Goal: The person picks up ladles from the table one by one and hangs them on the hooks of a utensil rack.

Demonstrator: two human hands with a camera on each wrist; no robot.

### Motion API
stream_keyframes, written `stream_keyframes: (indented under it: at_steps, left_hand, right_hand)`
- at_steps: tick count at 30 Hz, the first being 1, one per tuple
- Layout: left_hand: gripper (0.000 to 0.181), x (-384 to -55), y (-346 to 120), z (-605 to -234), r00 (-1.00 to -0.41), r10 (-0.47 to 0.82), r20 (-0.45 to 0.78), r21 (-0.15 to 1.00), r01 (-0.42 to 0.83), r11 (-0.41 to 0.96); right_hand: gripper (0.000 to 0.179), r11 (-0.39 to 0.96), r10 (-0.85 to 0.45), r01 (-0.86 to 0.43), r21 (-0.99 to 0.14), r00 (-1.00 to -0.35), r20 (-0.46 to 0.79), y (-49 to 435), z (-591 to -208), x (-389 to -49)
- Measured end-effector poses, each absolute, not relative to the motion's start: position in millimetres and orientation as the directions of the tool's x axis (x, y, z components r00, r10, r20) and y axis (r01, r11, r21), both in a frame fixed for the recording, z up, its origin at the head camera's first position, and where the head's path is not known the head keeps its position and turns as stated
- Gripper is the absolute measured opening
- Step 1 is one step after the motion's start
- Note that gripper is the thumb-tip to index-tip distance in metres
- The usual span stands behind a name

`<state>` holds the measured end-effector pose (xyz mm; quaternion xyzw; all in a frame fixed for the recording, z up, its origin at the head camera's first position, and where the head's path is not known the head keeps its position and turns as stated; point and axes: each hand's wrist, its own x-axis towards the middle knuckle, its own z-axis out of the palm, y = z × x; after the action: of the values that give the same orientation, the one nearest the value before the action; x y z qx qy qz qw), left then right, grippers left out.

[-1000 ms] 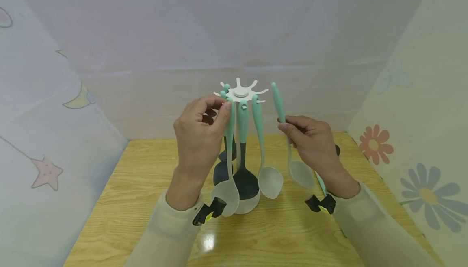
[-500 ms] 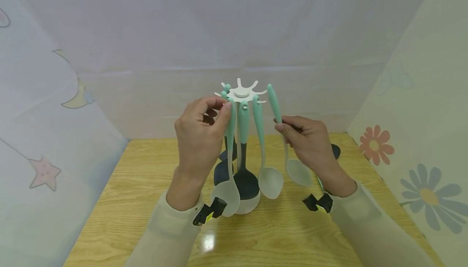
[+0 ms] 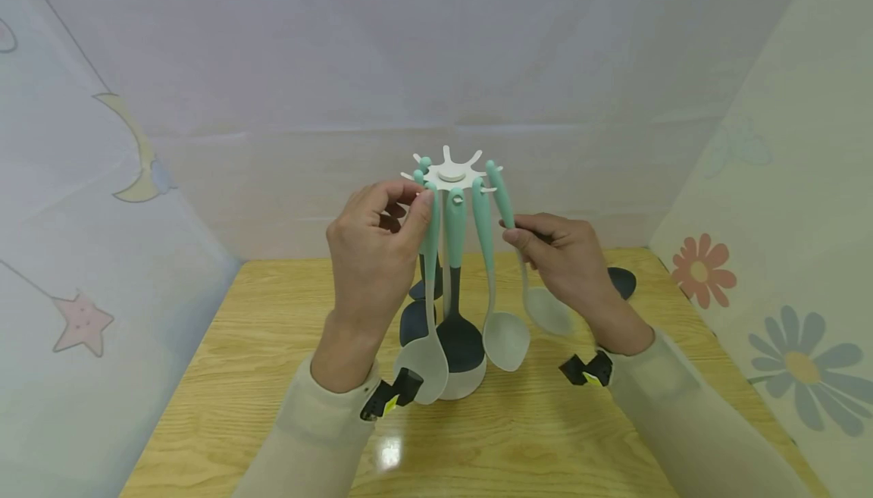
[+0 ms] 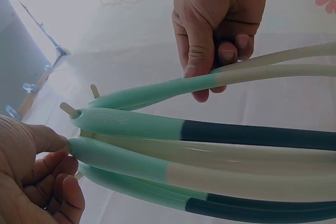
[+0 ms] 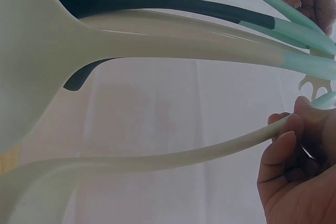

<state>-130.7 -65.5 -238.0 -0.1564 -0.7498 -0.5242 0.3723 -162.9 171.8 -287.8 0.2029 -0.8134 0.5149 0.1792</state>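
A white utensil rack (image 3: 452, 173) with spreading hooks stands on the table, hung with several mint-handled utensils. At its front left, my left hand (image 3: 373, 252) pinches a hook end with thumb and forefinger, right at the top of a hanging cream spoon (image 3: 421, 368). My right hand (image 3: 567, 261) grips another cream spoon (image 3: 502, 196) just below its mint handle; this handle's top overlaps a right-hand hook tip in the head view. Between the hands hang a black ladle (image 3: 458, 342) and a cream pointed-edge spoon (image 3: 506, 340). Other dark utensils are partly hidden behind the left hand.
On the wooden table (image 3: 273, 407), a dark-headed utensil (image 3: 622, 283) lies at the right, partly behind the right forearm. The rack's round white base (image 3: 469, 384) shows beneath the ladle. Patterned sheets stand at both sides, with a plain pale one behind.
My right hand has moved left with its cream spoon, bringing the handle top from beside the rack to a hook tip. The left hand has stayed in place.
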Motion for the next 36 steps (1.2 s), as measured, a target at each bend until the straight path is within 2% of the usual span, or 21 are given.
stream_keyframes:
  at_steps: [12, 30, 36]
  left_hand:
    - [0.013, -130.1, -66.9, -237.1, -0.677, -0.152, 0.720, 0.667, 0.615, 0.420]
    - [0.012, -129.9, -67.9, -235.6, -0.684, -0.137, 0.716, 0.669, 0.618, 0.413]
    - [0.012, -131.2, -68.8, -235.7, -0.684, -0.140, 0.716, 0.668, 0.614, 0.421]
  right_hand:
    - [0.018, 0.357, -0.218, -0.560, -0.748, -0.828, 0.516, 166.7, -293.9, -175.2]
    - [0.026, 0.348, -0.253, -0.517, -0.782, -0.855, 0.453, 159.4, -302.6, -180.0]
    - [0.026, 0.396, -0.233, -0.477, -0.785, -0.879, 0.416, 159.8, -302.2, -178.6]
